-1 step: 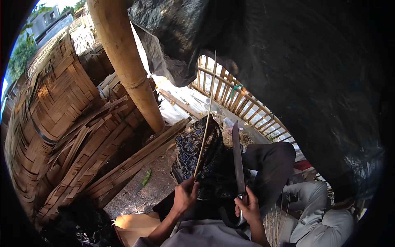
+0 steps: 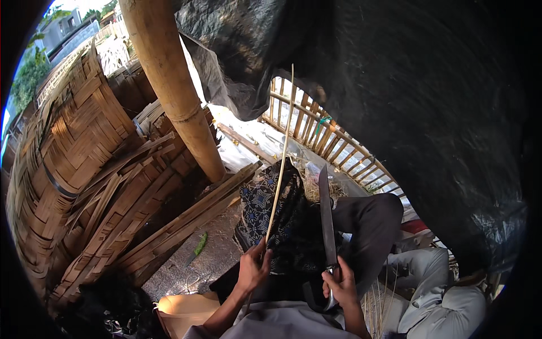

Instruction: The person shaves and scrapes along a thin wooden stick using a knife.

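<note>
A long, thin bamboo strip [image 2: 284,150] stands almost upright before me, tilting slightly to the right at its top. My left hand [image 2: 253,268] is closed around its lower part. In my right hand [image 2: 341,284] is a large knife [image 2: 327,217], gripped by the handle, its long dark blade pointing up and away. Blade and strip are apart. A dark patterned cloth [image 2: 261,206] lies over my leg behind the strip, and my bent right knee [image 2: 377,217] is beyond the knife.
Rolled woven bamboo matting [image 2: 84,133] and split planks [image 2: 186,217] fill the left, beside a thick bamboo post [image 2: 169,85]. A green-handled knife [image 2: 199,244] lies on the ground. Dark sheeting [image 2: 435,107] hangs at right above a bamboo fence [image 2: 339,144]. Someone's pale trousers [image 2: 435,299] show at lower right.
The strip's upper end has shifted slightly left and up. Both hands stay nearly in place, still closed on the strip and the knife.
</note>
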Motion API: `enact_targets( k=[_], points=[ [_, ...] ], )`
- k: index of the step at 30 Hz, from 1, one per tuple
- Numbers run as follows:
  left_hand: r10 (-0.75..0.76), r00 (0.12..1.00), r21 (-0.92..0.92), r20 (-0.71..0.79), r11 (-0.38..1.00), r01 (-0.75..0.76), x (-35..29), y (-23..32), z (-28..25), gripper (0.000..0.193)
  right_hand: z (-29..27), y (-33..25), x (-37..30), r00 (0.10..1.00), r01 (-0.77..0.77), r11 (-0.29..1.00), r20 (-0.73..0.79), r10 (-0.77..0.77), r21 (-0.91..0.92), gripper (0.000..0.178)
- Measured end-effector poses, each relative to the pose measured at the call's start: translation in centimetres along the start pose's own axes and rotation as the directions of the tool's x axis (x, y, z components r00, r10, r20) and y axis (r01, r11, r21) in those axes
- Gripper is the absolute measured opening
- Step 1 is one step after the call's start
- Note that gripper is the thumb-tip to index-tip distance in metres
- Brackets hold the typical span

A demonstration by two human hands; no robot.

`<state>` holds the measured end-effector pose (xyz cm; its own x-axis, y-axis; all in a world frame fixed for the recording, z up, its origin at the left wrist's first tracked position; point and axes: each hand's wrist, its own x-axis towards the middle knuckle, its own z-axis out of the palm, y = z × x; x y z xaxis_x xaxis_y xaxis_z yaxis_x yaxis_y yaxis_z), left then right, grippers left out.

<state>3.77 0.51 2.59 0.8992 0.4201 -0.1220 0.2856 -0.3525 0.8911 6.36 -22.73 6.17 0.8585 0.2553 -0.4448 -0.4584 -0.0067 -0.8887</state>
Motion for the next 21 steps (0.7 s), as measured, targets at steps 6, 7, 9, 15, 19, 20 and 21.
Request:
enact_targets(
  k=[6,7,9,15,19,20,21],
  points=[
    [-0.228,0.970,-0.161,0.089,0.957,0.240,0.8,-2.3,-0.6,0.034,-1.2,-0.5,-0.3,0.984,0.178,0.981,0.016,-0.177,-0.079,0.070],
    [-0.275,0.958,-0.095,0.080,0.955,0.282,1.0,-2.1,-0.6,0.034,-1.9,0.0,0.4,0.989,0.129,0.991,0.078,-0.126,-0.035,0.069],
    [-0.232,0.973,-0.066,0.001,0.970,0.232,0.8,-2.6,0.4,0.033,-2.2,0.6,0.8,0.987,0.067,0.998,0.144,-0.068,0.010,0.067],
    [-0.156,0.980,-0.131,-0.127,0.981,0.140,1.9,-2.0,2.4,0.032,-1.8,2.3,0.6,0.947,-0.322,0.891,-0.118,0.299,-0.320,0.028],
    [-0.303,0.953,-0.094,-0.008,0.949,0.301,2.8,-1.2,2.3,0.027,-2.7,1.1,1.4,0.986,-0.162,0.970,-0.078,0.150,-0.184,0.026],
    [-0.322,0.947,-0.087,0.005,0.943,0.321,2.8,-0.8,2.3,0.026,-2.8,0.6,1.6,0.992,-0.109,0.982,-0.075,0.099,-0.155,0.025],
    [-0.324,0.946,-0.080,0.012,0.943,0.324,2.6,-0.6,2.5,0.026,-2.9,0.2,1.9,0.994,-0.051,0.992,-0.099,0.039,-0.115,0.024]
  ],
)
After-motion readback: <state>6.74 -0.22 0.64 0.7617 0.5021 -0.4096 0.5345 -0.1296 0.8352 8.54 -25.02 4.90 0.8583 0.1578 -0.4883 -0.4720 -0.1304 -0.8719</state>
